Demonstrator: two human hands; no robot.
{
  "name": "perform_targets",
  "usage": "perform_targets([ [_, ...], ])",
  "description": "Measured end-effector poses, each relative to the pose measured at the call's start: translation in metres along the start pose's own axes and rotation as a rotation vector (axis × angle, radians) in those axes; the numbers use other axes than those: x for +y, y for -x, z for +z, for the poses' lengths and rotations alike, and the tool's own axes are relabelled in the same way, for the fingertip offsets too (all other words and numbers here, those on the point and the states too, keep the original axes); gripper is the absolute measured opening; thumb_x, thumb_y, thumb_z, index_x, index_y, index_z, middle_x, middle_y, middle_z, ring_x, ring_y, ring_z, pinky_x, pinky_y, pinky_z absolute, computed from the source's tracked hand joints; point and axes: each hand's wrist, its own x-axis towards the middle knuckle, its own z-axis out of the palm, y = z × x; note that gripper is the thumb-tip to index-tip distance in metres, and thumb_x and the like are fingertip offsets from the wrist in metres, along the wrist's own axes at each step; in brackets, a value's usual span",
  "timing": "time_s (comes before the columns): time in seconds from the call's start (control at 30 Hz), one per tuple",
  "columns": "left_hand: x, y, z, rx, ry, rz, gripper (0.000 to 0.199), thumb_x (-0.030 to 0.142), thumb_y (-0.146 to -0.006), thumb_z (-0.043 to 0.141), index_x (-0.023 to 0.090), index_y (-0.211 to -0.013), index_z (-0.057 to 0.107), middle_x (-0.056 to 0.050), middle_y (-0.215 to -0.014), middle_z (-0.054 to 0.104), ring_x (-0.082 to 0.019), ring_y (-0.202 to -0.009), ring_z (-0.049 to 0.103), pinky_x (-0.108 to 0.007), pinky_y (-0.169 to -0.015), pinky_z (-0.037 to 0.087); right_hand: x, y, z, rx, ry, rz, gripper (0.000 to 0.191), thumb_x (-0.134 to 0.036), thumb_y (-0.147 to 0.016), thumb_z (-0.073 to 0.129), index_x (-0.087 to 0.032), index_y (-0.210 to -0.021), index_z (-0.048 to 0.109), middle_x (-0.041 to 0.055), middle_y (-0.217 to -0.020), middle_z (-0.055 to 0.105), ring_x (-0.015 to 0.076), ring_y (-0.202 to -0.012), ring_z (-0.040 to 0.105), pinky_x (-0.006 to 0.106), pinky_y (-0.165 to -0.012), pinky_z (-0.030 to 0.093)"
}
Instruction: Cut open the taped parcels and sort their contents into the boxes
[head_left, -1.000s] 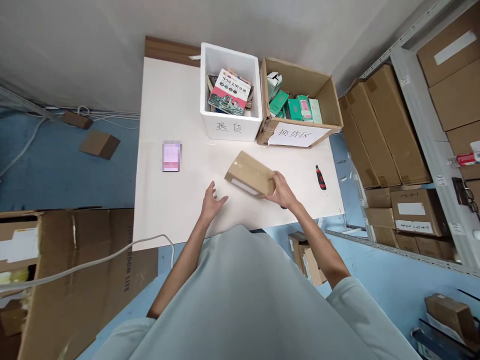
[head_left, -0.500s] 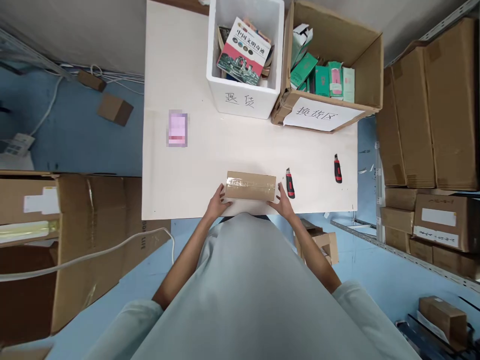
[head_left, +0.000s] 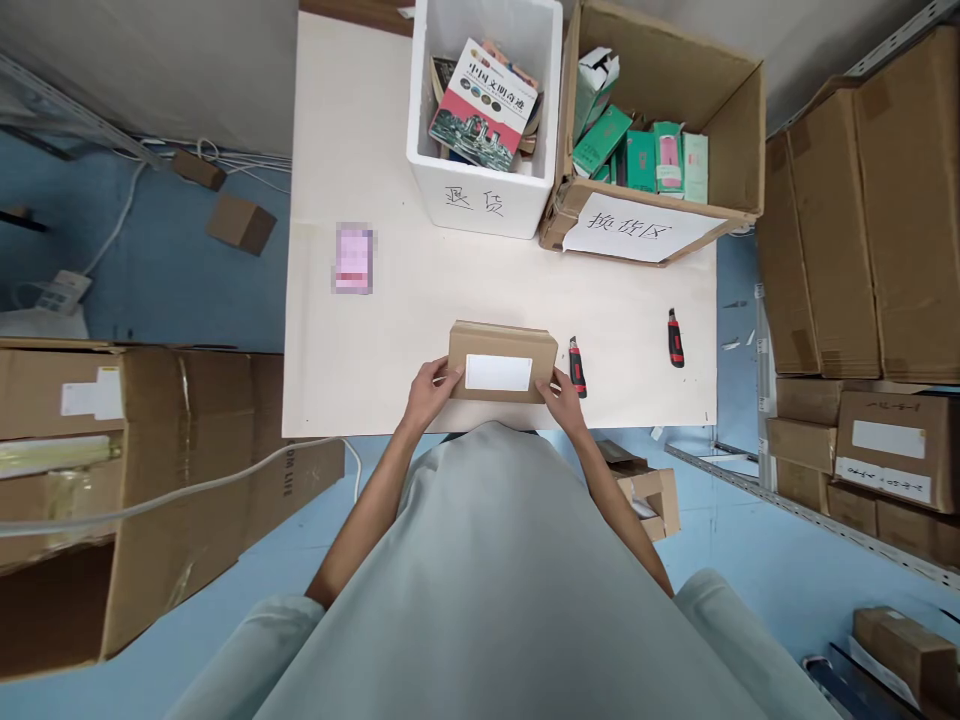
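Observation:
A small brown cardboard box (head_left: pixel 491 391) with a blank-looking white label (head_left: pixel 498 372) is at the near edge of the white table (head_left: pixel 360 370). My left hand (head_left: pixel 430 392) grips its left end, thumb on the labelled face. At the opposite end my right hand (head_left: pixel 562 399) holds it the same way, fingers behind the box. Just right of that hand lies a red and black utility knife (head_left: pixel 577 368). A second utility knife (head_left: pixel 675 338) rests farther right on the table.
At the back stand a white foam bin (head_left: pixel 480 205) with books and a cardboard carton (head_left: pixel 739 150) holding several green boxes. A pixelated pink item (head_left: pixel 353 258) lies on the left. A big open carton (head_left: pixel 187 480) stands left of the table; stacked cartons (head_left: pixel 892 220) fill the right.
The box has been turned: its taped side showed before, and the labelled face shows now. Both hands have closed onto its ends.

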Motion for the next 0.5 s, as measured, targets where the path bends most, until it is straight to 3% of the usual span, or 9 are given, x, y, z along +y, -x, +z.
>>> perform_targets([
  [0.17, -0.011, -0.007, 0.018, -0.067, 0.005, -0.096, 0.063, 0.064, -0.096, 0.072, 0.018, -0.139, 0.078, -0.018, -0.150, 0.077, -0.037, -0.132, 0.074, -0.048, -0.115, 0.060, 0.004, -0.016, -0.002, -0.035, 0.027, 0.085, 0.069, -0.069, -0.099, 0.070, -0.020, -0.147, 0.072, 0.0196, -0.150, 0.076, 0.0353, -0.131, 0.077, 0.059, -0.118, 0.062],
  [0.3, -0.032, 0.000, 0.023, 0.025, 0.054, -0.118, 0.067, 0.067, -0.102, 0.058, 0.019, -0.147, 0.074, -0.018, -0.158, 0.071, -0.033, -0.137, 0.073, -0.049, -0.119, 0.058, 0.021, -0.006, -0.008, 0.014, -0.033, 0.141, 0.071, -0.074, -0.105, 0.055, -0.021, -0.150, 0.071, 0.0189, -0.156, 0.073, 0.0334, -0.139, 0.074, 0.056, -0.116, 0.064],
  [0.4, -0.043, 0.008, 0.022, 0.048, 0.049, -0.140, 0.059, 0.055, -0.101, 0.057, 0.020, -0.145, 0.075, -0.018, -0.157, 0.071, -0.033, -0.135, 0.074, -0.051, -0.120, 0.058, 0.030, 0.005, -0.009, -0.017, -0.017, 0.167, 0.069, -0.071, -0.108, 0.049, -0.022, -0.150, 0.072, 0.0170, -0.156, 0.074, 0.0306, -0.133, 0.076, 0.053, -0.112, 0.066],
  [0.5, -0.044, 0.012, 0.024, 0.028, 0.027, -0.128, 0.051, 0.039, -0.092, 0.066, 0.021, -0.137, 0.079, -0.015, -0.148, 0.078, -0.033, -0.132, 0.076, -0.053, -0.123, 0.056, 0.031, 0.011, -0.004, -0.060, 0.071, 0.064, 0.062, -0.062, -0.106, 0.054, -0.024, -0.151, 0.072, 0.0133, -0.150, 0.078, 0.0280, -0.125, 0.077, 0.053, -0.112, 0.066],
])
